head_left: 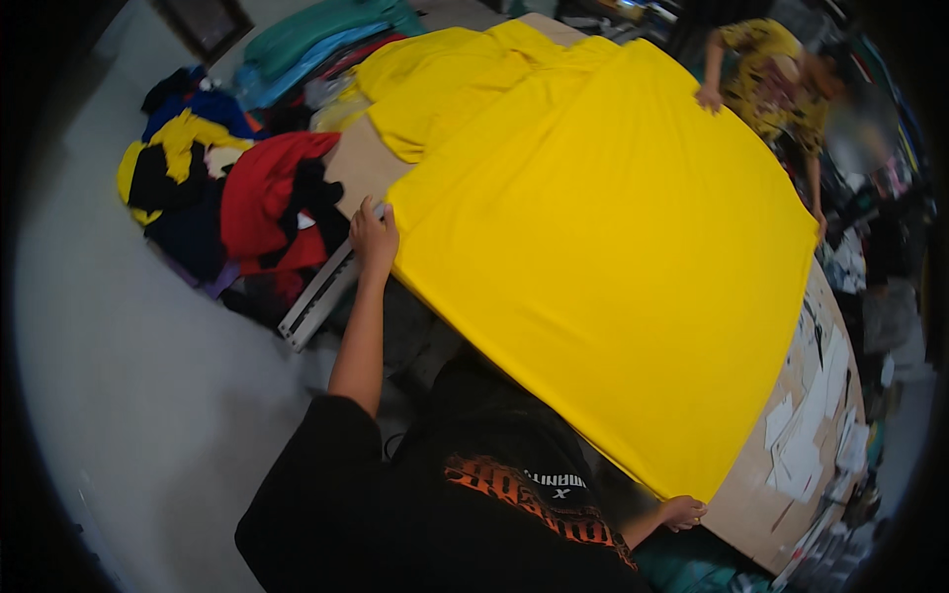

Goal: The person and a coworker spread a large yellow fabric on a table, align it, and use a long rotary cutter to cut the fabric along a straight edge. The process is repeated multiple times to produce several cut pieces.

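A wide sheet of yellow fabric (613,257) is spread over a wooden table (743,499), its near edge running toward me. My left hand (375,237) is closed at the fabric's left corner by the table's edge. Down at the lower right, my right hand (682,512) grips the near right corner of the same fabric. Across the table a co-worker (776,74) in a yellow patterned top has both hands on the far edge. More yellow fabric lies bunched at the table's far left end.
To the left is a heap of mixed clothes, with red cloth (262,203) on it. Green and blue bundles (321,40) are stacked behind. A slotted metal bar (318,301) juts out below my left hand. White paper pieces (803,445) and scissors (819,341) lie on the table's right.
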`<state>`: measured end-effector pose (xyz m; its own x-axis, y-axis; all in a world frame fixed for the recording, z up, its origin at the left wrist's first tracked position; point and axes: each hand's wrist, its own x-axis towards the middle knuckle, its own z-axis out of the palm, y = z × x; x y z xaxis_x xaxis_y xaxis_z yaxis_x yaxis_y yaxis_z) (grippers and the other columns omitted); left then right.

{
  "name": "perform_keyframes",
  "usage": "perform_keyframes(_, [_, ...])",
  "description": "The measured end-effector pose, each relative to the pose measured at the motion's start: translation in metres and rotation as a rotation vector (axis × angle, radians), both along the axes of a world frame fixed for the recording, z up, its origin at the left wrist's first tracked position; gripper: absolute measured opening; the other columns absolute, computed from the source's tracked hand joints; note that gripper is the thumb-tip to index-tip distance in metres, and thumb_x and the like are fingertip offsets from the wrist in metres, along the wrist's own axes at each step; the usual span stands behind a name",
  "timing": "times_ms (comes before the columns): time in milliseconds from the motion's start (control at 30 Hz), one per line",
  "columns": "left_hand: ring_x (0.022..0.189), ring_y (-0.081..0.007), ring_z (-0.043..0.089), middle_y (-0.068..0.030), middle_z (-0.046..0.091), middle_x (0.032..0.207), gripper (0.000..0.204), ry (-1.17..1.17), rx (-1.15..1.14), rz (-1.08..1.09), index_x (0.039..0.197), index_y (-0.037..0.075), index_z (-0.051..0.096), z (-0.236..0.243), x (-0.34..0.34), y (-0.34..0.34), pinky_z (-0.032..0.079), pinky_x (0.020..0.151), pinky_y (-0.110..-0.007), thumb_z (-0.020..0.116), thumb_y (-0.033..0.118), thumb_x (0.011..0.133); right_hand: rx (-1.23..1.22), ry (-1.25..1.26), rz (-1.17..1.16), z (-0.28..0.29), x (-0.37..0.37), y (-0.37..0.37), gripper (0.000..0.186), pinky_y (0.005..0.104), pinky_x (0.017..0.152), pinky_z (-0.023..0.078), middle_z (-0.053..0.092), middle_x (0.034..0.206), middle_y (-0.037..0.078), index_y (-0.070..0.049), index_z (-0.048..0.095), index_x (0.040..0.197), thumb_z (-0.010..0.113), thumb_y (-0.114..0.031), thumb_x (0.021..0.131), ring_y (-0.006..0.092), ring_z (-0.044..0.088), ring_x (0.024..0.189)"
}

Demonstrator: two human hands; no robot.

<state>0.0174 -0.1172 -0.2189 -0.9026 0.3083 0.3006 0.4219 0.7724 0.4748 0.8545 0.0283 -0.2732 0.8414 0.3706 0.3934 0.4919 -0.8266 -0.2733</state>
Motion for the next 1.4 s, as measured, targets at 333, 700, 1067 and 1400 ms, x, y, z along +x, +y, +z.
perform_keyframes(333, [0.127, -0.0312, 0.058, -0.0198, 0.063, 0.134, 0.088, -1.014, 0.156, -0.245, 0.139, 0.000, 0.057, -0.028, -0.124, 0.010, 0.042, 0.107, -0.041, 0.026, 0.073, 0.099, -0.170, -0.091, 0.663, -0.003, -0.216, 0.020, 0.053, 0.0605, 0.104, 0.039, 0.044, 0.147, 0.032, -0.011, 0.049, 0.146, 0.029, -0.044, 0.108, 0.0462, 0.048, 0.131])
perform_keyframes(700, [0.132, -0.0241, 0.052, -0.0128, 0.053, 0.147, 0.055, -1.577, 0.735, -0.505, 0.148, 0.005, 0.046, -0.102, -0.188, 0.062, 0.046, 0.105, -0.034, 0.057, 0.034, 0.103, -0.227, -0.048, 0.569, 0.009, -0.268, 0.004, 0.054, 0.0652, 0.114, 0.024, 0.033, 0.160, 0.020, -0.019, 0.036, 0.155, 0.028, -0.044, 0.108, 0.0390, 0.031, 0.147])
perform_keyframes(1067, [0.117, -0.0232, 0.060, -0.0142, 0.062, 0.130, 0.033, -0.978, 1.097, -0.196, 0.133, 0.001, 0.059, -0.066, -0.163, 0.044, 0.050, 0.098, -0.035, 0.047, 0.016, 0.106, -0.206, -0.037, 0.549, 0.017, -0.280, 0.003, 0.052, 0.0595, 0.118, 0.021, 0.032, 0.161, 0.019, -0.019, 0.035, 0.156, 0.031, -0.038, 0.108, 0.0374, 0.030, 0.148])
perform_keyframes(1400, [0.094, -0.0263, 0.068, -0.0168, 0.070, 0.109, 0.029, -0.216, 0.850, 0.193, 0.117, -0.003, 0.065, -0.052, -0.173, -0.036, 0.055, 0.084, -0.036, 0.046, 0.015, 0.106, -0.208, -0.116, 0.580, 0.015, -0.276, 0.001, 0.051, 0.0596, 0.117, 0.022, 0.033, 0.160, 0.020, -0.018, 0.035, 0.155, 0.033, -0.035, 0.107, 0.0383, 0.031, 0.147])
